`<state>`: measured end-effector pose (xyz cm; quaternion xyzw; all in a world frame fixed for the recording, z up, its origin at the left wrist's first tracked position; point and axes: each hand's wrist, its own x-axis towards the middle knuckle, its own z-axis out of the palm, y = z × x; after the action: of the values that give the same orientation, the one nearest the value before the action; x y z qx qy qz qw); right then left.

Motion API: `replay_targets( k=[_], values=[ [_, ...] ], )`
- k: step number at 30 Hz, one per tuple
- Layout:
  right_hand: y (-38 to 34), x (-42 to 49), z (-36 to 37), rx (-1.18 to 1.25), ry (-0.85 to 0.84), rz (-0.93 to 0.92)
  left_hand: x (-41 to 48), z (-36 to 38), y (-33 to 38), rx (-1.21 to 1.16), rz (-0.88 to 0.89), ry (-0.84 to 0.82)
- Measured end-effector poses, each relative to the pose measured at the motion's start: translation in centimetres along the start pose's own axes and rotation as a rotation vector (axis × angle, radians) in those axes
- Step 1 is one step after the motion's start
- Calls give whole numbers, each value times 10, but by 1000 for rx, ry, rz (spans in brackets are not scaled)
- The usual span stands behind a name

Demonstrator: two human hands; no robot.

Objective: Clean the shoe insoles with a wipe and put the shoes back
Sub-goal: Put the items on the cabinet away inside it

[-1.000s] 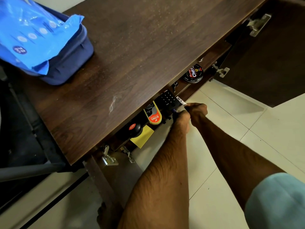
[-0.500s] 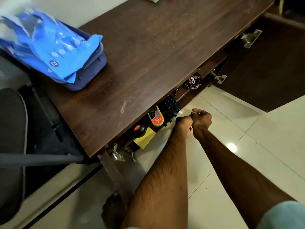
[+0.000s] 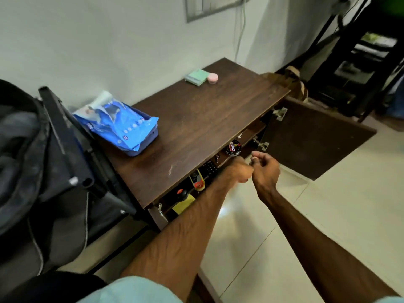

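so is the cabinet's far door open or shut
Open: the door is swung out over the floor, hinges bare, polish tin showing inside.

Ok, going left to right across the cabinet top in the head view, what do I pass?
Blue wipe pack, lying on a navy pouch → green box → pink round tin.

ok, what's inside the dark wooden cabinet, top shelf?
Visible along the front edge: round black polish tin, black gridded block, yellow-black polish bottle, black red-capped item, yellow sheet. The deeper shelf is hidden by the cabinet top; the left hand covers part.
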<state>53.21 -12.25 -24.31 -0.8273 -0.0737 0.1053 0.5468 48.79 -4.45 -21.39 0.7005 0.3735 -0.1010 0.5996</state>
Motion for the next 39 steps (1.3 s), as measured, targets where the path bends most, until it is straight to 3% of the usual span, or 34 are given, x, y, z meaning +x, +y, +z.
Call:
replay_targets(
  k=[8, 13, 19, 24, 30, 35, 39],
  values=[
    [-75, -8, -18, 32, 35, -308, -66, -73, 56, 426, 346, 191],
    [-101, 17, 14, -158, -64, -489, -81, -105, 47, 455, 439, 393],
    [-127, 72, 77, -392, -271, -452, -54, -119, 41, 497, 407, 499],
    [-162, 139, 111, -531, -264, -403, -29, -120, 33, 504, 396, 547],
    [-180, 202, 147, -802, -302, -504, -14, -127, 15, 478, 385, 570],
    [-170, 197, 146, -710, -126, -551, -21, -133, 17, 466, 400, 525],
    [-158, 164, 122, -652, -140, -503, -37, -135, 21, 482, 374, 508]
  ],
)
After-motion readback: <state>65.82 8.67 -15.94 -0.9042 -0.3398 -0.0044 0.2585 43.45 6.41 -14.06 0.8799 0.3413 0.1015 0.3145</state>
